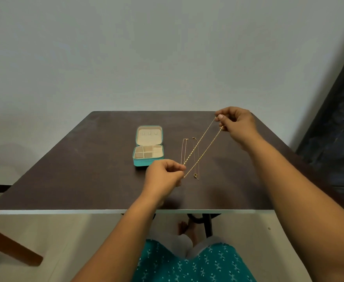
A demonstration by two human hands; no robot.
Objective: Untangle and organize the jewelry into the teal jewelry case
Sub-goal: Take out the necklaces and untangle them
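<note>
A gold chain (202,148) is stretched in a double strand above the dark table (85,169). My left hand (164,175) pinches its near end and my right hand (237,124) pinches its far end, up and to the right. Beneath it, two thinner necklaces lie straight on the table: one (184,150) on the left, another (195,159) with a small ring pendant at its near end. The teal jewelry case (148,162) lies open just left of them, lid back, cream compartments showing nothing inside.
The table's pale front edge (65,211) runs across in front of me. A wooden bar (10,246) juts in at the lower left. Dark furniture (337,129) stands against the wall on the right. The table's black metal leg (206,222) is beneath.
</note>
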